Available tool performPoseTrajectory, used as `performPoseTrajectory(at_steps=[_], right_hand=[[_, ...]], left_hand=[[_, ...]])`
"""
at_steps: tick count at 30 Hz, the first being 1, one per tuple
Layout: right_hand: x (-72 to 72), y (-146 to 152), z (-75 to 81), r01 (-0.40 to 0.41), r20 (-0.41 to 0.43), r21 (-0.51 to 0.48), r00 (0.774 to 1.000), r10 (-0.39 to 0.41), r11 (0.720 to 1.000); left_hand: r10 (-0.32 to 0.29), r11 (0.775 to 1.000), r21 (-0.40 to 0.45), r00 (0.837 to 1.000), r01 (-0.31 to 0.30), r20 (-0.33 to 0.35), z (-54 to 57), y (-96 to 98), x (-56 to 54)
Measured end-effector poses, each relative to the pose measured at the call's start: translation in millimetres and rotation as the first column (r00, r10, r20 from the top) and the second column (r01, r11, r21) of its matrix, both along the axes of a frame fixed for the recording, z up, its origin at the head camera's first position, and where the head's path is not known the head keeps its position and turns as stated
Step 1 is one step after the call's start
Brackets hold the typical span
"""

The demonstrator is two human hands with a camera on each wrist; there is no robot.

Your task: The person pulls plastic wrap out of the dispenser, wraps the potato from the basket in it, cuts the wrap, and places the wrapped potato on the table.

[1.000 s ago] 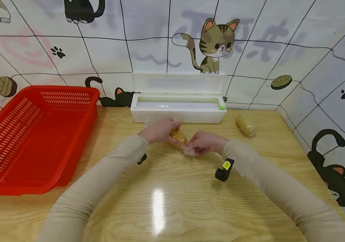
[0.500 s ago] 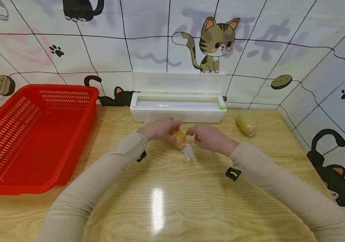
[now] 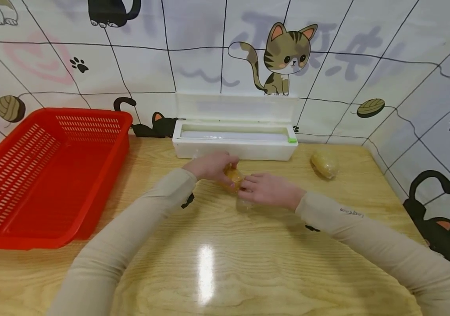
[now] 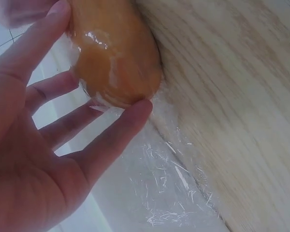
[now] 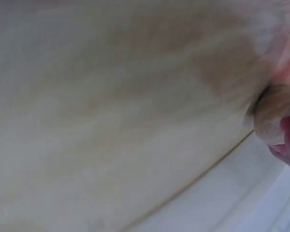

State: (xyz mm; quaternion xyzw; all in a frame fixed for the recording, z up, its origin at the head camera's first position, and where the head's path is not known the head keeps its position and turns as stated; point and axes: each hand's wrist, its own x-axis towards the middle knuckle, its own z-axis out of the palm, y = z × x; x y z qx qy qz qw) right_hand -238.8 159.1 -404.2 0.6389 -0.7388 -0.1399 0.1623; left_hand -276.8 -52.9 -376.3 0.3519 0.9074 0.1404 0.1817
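Observation:
In the head view, an orange-brown rounded piece of produce (image 3: 233, 176), glossy in clear cling film, lies on the table before the white box. My left hand (image 3: 214, 166) grips it from the left, thumb and fingers round its sides. The left wrist view shows the wrapped produce (image 4: 116, 53) between spread, bent fingers, with loose crinkled film (image 4: 164, 188) trailing from its end. My right hand (image 3: 270, 191) lies at its right end, over the other film tail (image 3: 244, 204). Those fingertips are partly hidden, and the right wrist view is blurred. A yellow wrapped piece (image 3: 324, 164) lies apart, at right.
Behind the hands stands a long white cling film box (image 3: 234, 149), its lid (image 3: 234, 107) raised and a roll (image 3: 234, 134) inside. A red plastic basket (image 3: 76, 219) occupies the left of the wooden table (image 3: 209, 263). Cat-patterned walls border the back and right.
My right hand pinched the film tail at first, then let go and rose. Now it has come down over the tail. The left hand keeps its grip on the produce.

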Motion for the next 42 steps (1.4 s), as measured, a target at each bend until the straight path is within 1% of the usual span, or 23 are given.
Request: performPoseTrajectory(at_steps=[1, 2, 3, 4, 5, 7, 9, 11, 12, 14, 15, 16, 19, 21, 24, 26, 29, 30, 32, 36, 39, 40, 42], right_hand=[[0.8, 0, -2.4, 0.039, 0.090, -0.068, 0.995, -0.033, 0.997], [1.4, 1, -5.8, 0.097, 0.190, -0.136, 0.979, -0.070, 0.986], [2.4, 1, -8.7, 0.166, 0.298, -0.202, 0.949, -0.101, 0.965], [3.6, 2, -11.3, 0.248, 0.402, -0.253, 0.906, -0.131, 0.935], [5.3, 2, -13.5, 0.334, 0.502, -0.286, 0.850, -0.156, 0.898], [8.8, 2, -17.5, 0.497, 0.677, -0.335, 0.718, -0.163, 0.800], [12.3, -1, -19.5, 0.647, 0.801, -0.337, 0.579, -0.153, 0.684], [15.6, -5, -19.4, 0.758, 0.881, -0.314, 0.456, -0.121, 0.572], [17.1, -7, -18.6, 0.796, 0.904, -0.300, 0.413, -0.109, 0.525], [19.6, -11, -16.0, 0.856, 0.936, -0.257, 0.337, -0.106, 0.449], [20.5, -13, -14.4, 0.877, 0.945, -0.239, 0.309, -0.109, 0.416], [20.7, -14, -13.2, 0.893, 0.951, -0.226, 0.290, -0.112, 0.389], [19.9, -17, -9.6, 0.927, 0.958, -0.200, 0.253, -0.137, 0.317], [18.0, -19, -7.8, 0.944, 0.958, -0.190, 0.239, -0.161, 0.270], [13.1, -21, -6.3, 0.955, 0.955, -0.186, 0.231, -0.187, 0.229], [8.7, -21, -6.0, 0.960, 0.953, -0.180, 0.224, -0.205, 0.213], [2.3, -20, -5.1, 0.967, 0.954, -0.147, 0.194, -0.227, 0.207], [0.6, -20, -4.6, 0.970, 0.955, -0.130, 0.178, -0.238, 0.204], [-2.4, -20, -3.0, 0.971, 0.953, -0.106, 0.161, -0.256, 0.216], [-8.2, -21, 0.5, 0.972, 0.952, -0.083, 0.143, -0.272, 0.221], [-12.5, -22, 2.3, 0.971, 0.944, -0.089, 0.154, -0.291, 0.223], [-13.8, -23, 2.5, 0.968, 0.938, -0.098, 0.167, -0.303, 0.230], [-16.2, -25, 2.6, 0.958, 0.921, -0.124, 0.208, -0.329, 0.257]], left_hand=[[0.005, 1.000, 0.001, 1.000, -0.005, 0.002, 0.0, 0.2, -0.2], [0.008, 1.000, -0.001, 1.000, -0.008, 0.003, 0.0, 0.2, -0.2], [0.014, 1.000, -0.001, 1.000, -0.014, 0.004, 0.1, 0.1, 0.1], [0.022, 1.000, 0.001, 1.000, -0.022, 0.008, 0.2, 0.0, 0.5], [0.029, 1.000, 0.004, 0.999, -0.029, 0.013, 0.4, 0.0, 1.1], [0.040, 0.999, 0.009, 0.999, -0.040, 0.017, 1.0, -0.1, 2.9], [0.049, 0.999, 0.017, 0.999, -0.049, 0.017, 1.3, 0.3, 4.4], [0.056, 0.998, 0.025, 0.998, -0.057, 0.010, 1.0, 0.8, 5.4], [0.063, 0.998, 0.029, 0.998, -0.064, 0.009, 1.1, 1.3, 6.1], [0.083, 0.996, 0.029, 0.997, -0.083, 0.005, 1.2, 2.4, 7.9], [0.097, 0.995, 0.025, 0.995, -0.097, -0.001, 1.0, 2.9, 9.3], [0.113, 0.993, 0.021, 0.994, -0.113, -0.006, 1.2, 3.5, 11.0], [0.153, 0.988, -0.014, 0.987, -0.154, -0.053, 1.1, 5.9, 16.5], [0.174, 0.983, -0.036, 0.980, -0.178, -0.093, 0.2, 7.9, 19.7], [0.185, 0.979, -0.059, 0.970, -0.196, -0.155, -2.6, 11.6, 23.2], [0.184, 0.978, -0.065, 0.967, -0.198, -0.179, -5.4, 13.5, 25.4], [0.162, 0.983, -0.060, 0.970, -0.175, -0.181, -9.3, 13.5, 27.2], [0.156, 0.984, -0.057, 0.974, -0.167, -0.164, -9.2, 12.2, 27.4], [0.138, 0.988, -0.047, 0.982, -0.145, -0.129, -7.1, 7.4, 26.4], [0.091, 0.996, -0.008, 0.996, -0.091, -0.023, 1.2, -3.8, 22.1], [0.080, 0.995, 0.054, 0.995, -0.083, 0.068, 0.4, -6.5, 22.3], [0.088, 0.992, 0.076, 0.991, -0.096, 0.101, -1.7, -6.1, 23.5], [0.123, 0.983, 0.119, 0.981, -0.141, 0.147, -6.9, -4.0, 27.0]])
